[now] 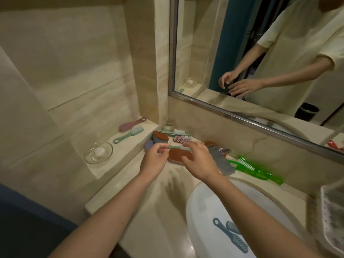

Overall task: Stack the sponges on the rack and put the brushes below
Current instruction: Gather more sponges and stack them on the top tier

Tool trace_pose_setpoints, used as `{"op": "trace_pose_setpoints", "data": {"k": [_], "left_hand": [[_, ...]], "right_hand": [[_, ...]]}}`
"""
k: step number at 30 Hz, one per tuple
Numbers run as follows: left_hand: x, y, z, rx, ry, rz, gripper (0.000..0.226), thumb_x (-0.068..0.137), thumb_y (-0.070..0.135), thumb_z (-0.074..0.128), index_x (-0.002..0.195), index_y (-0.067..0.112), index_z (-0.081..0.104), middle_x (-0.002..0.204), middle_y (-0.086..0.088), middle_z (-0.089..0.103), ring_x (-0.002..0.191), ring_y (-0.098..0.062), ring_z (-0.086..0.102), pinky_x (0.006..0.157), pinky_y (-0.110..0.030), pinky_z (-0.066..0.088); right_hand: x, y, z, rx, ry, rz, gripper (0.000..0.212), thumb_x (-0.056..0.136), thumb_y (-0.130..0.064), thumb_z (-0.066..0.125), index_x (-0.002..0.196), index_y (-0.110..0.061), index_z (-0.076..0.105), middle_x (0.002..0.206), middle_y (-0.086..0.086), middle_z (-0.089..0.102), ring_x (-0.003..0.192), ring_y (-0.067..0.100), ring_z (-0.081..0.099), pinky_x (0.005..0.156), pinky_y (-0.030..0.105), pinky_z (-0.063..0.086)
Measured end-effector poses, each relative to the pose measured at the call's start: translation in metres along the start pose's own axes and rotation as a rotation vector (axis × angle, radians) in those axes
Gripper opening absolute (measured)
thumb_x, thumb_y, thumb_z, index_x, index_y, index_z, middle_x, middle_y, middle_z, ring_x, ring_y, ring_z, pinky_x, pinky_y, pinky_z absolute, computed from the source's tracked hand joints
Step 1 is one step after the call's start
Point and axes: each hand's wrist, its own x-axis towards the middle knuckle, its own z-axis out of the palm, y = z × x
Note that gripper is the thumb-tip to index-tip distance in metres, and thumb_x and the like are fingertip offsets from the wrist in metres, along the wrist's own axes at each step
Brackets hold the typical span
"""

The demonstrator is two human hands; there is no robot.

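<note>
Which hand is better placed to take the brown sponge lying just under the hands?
Right. The right hand hovers directly over the brown sponge, while the left hand pinches a thin green brush handle.

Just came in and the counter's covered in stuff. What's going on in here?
A person at a bathroom sink is sorting brushes and sponges. The left hand pinches a thin green brush handle; the right hand hovers open over a brown oval sponge. More sponges and brushes are scattered along the counter, with a pink brush and a green brush on the side ledge, and a blue brush in the basin.
</note>
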Motion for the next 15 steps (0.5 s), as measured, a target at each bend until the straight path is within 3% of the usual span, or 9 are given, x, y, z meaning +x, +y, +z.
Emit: {"op": "trace_pose_setpoints", "data": {"k": [4, 8, 11, 15], "left_hand": [[0.033, -0.021, -0.009, 0.036, -0.047, -0.083, 0.018, 0.09, 0.017, 0.062, 0.097, 0.033, 0.059, 0.099, 0.007, 0.065, 0.088, -0.005, 0.061, 0.079, -0.023, 0.048], [0.064, -0.037, -0.01, 0.103, -0.082, -0.131, 0.025, 0.086, 0.015, 0.062, 0.109, 0.025, 0.06, 0.109, 0.003, 0.063, 0.089, -0.008, 0.061, 0.083, -0.028, 0.049], [0.084, -0.046, -0.003, 0.176, -0.105, -0.139, 0.038, 0.085, 0.012, 0.063, 0.122, 0.015, 0.058, 0.121, -0.004, 0.061, 0.098, -0.016, 0.062, 0.09, -0.033, 0.05], [0.11, -0.054, 0.008, 0.266, -0.084, -0.229, 0.058, 0.084, 0.021, 0.066, 0.138, 0.015, 0.046, 0.139, -0.007, 0.048, 0.121, -0.022, 0.052, 0.102, -0.041, 0.046]], "right_hand": [[0.029, 0.002, 0.028, -0.007, -0.076, 0.05, 0.051, 0.084, -0.028, 0.059, 0.133, -0.017, 0.053, 0.136, 0.007, 0.053, 0.13, 0.025, 0.042, 0.105, 0.034, 0.037], [0.051, 0.009, 0.046, 0.016, -0.167, 0.118, 0.042, 0.078, -0.029, 0.057, 0.117, -0.014, 0.058, 0.122, 0.01, 0.058, 0.12, 0.029, 0.049, 0.092, 0.034, 0.044], [0.064, 0.017, 0.054, 0.0, -0.189, 0.146, 0.055, 0.079, -0.028, 0.06, 0.132, -0.014, 0.052, 0.135, 0.011, 0.053, 0.128, 0.028, 0.045, 0.101, 0.034, 0.041], [0.082, 0.029, 0.064, -0.04, -0.228, 0.196, 0.069, 0.081, -0.033, 0.063, 0.144, -0.017, 0.04, 0.145, 0.009, 0.045, 0.134, 0.026, 0.04, 0.107, 0.036, 0.038]]}}
